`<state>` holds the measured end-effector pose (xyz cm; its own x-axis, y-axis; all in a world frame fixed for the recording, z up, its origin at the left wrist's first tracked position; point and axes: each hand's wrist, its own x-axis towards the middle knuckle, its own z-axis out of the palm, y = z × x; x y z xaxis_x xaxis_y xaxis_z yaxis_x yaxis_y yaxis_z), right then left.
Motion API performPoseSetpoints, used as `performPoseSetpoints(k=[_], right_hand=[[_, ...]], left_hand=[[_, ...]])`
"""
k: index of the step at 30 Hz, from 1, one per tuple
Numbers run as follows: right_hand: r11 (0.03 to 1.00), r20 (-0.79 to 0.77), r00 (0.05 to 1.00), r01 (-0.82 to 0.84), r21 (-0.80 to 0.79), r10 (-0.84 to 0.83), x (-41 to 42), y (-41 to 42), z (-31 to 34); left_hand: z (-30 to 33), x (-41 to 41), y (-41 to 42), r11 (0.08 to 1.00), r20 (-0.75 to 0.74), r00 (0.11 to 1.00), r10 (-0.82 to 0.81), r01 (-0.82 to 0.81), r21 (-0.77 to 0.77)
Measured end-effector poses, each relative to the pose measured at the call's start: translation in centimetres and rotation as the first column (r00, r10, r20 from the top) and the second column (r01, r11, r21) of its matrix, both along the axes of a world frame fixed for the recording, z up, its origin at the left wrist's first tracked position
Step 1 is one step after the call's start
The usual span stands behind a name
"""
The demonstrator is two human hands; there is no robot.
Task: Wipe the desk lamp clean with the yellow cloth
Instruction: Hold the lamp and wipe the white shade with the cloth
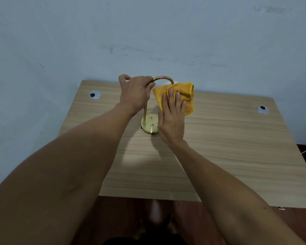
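A brass desk lamp [145, 114] stands on the wooden desk [219, 138], with a round base, a thin upright stem and an arched top. Red marks show on the base and on the arch. My left hand [135, 92] grips the left end of the arch. The yellow cloth [184, 93] is draped over the lamp's right end, hiding the lamp head. My right hand [172, 119] lies flat with fingers together, pressing the cloth from the near side.
Two round cable grommets sit in the desk, one at the far left [94, 94] and one at the far right [263, 109]. A pale wall [166, 32] rises right behind the desk. Dark floor and my feet show below the near edge.
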<state>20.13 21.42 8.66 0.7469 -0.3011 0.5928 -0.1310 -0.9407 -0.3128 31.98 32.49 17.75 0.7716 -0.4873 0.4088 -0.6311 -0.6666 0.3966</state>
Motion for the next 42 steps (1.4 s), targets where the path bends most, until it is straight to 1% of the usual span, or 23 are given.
performPoseSetpoints(k=[1, 3, 5, 7, 9, 11, 13, 15, 17, 20, 22, 24, 26, 28, 31, 33, 35, 37, 39, 40, 42], right_hand=[[0.990, -0.024, 1.000, 0.012, -0.144, -0.016, 0.5, -0.6, 0.2], [0.933, -0.079, 0.997, -0.033, -0.359, 0.005, 1.3, -1.8, 1.1], [0.862, -0.157, 0.985, -0.136, -0.489, 0.067, 1.5, -3.1, 1.5], [0.805, -0.241, 0.963, -0.236, -0.545, 0.119, 0.5, -4.0, 0.8], [0.762, -0.319, 0.936, -0.313, -0.568, 0.146, -1.5, -4.9, 0.0], [0.753, -0.356, 0.925, -0.327, -0.570, 0.132, -2.3, -5.5, 0.3], [0.767, -0.322, 0.943, -0.272, -0.581, 0.090, -1.2, -4.8, 1.2], [0.802, -0.289, 0.957, -0.186, -0.568, 0.018, 0.7, -3.0, 2.2], [0.805, -0.322, 0.946, -0.173, -0.567, -0.023, 1.5, -1.9, 2.6], [0.754, -0.388, 0.921, -0.282, -0.593, 0.040, -0.7, -2.8, 1.1], [0.743, -0.386, 0.919, -0.315, -0.591, 0.083, -2.4, -4.3, 0.9], [0.748, -0.354, 0.933, -0.281, -0.601, 0.066, -2.0, -4.7, 1.9], [0.765, -0.295, 0.955, -0.203, -0.611, 0.018, -0.1, -4.0, 3.1], [0.751, -0.306, 0.952, -0.195, -0.631, -0.009, 1.3, -3.0, 3.4], [0.705, -0.407, 0.913, -0.313, -0.636, 0.037, -0.5, -3.5, 1.6], [0.701, -0.419, 0.903, -0.362, -0.615, 0.098, -2.7, -5.2, 1.2], [0.700, -0.399, 0.912, -0.348, -0.624, 0.098, -3.3, -6.3, 2.0], [0.702, -0.314, 0.947, -0.271, -0.659, 0.072, -1.8, -6.1, 3.1], [0.737, -0.268, 0.963, -0.204, -0.644, 0.033, 0.4, -4.7, 3.7], [0.741, -0.276, 0.961, -0.200, -0.640, 0.022, 1.0, -3.9, 3.5], [0.719, -0.339, 0.940, -0.263, -0.644, 0.040, 0.6, -3.4, 2.4]], left_hand=[[0.0, 0.0, 0.1, 1.000, 0.003, 1.000, -0.009, 0.009, 0.000], [0.2, 0.2, 0.2, 1.000, 0.004, 1.000, -0.024, 0.024, 0.006], [0.5, 0.3, 0.1, 1.000, 0.004, 0.999, -0.031, 0.031, 0.003], [0.6, 0.4, 0.2, 0.999, -0.008, 0.999, -0.037, 0.037, 0.016], [0.5, 0.6, 0.2, 0.999, -0.019, 0.999, -0.043, 0.044, 0.026], [0.4, 0.6, 0.1, 0.999, -0.024, 0.999, -0.048, 0.048, 0.023], [0.5, 0.7, 0.2, 0.998, -0.028, 0.998, -0.052, 0.052, 0.019], [0.5, 0.7, 0.1, 0.999, -0.010, 0.999, -0.046, 0.046, 0.028], [0.7, 0.7, 0.1, 0.998, -0.004, 0.999, -0.045, 0.045, 0.037], [0.6, 0.7, 0.3, 0.998, -0.021, 0.998, -0.052, 0.052, 0.020], [0.4, 0.6, 0.3, 0.999, -0.031, 0.998, -0.052, 0.052, 0.011], [0.4, 0.6, 0.2, 0.999, -0.031, 0.998, -0.053, 0.054, 0.008], [0.6, 0.6, 0.2, 0.998, -0.019, 0.998, -0.056, 0.056, 0.015], [0.7, 0.7, 0.2, 0.998, -0.015, 0.998, -0.057, 0.057, 0.029], [0.7, 0.7, 0.4, 0.997, -0.022, 0.997, -0.068, 0.068, 0.031], [0.6, 0.7, 0.4, 0.997, -0.030, 0.997, -0.068, 0.069, 0.030], [0.6, 0.7, 0.4, 0.997, -0.033, 0.997, -0.064, 0.065, 0.035], [0.7, 0.8, 0.3, 0.997, -0.027, 0.998, -0.065, 0.066, 0.037], [0.9, 0.8, 0.3, 0.997, -0.021, 0.997, -0.072, 0.072, 0.041], [1.0, 0.8, 0.3, 0.996, -0.016, 0.997, -0.074, 0.075, 0.042], [1.0, 0.8, 0.4, 0.996, -0.011, 0.997, -0.073, 0.074, 0.050]])
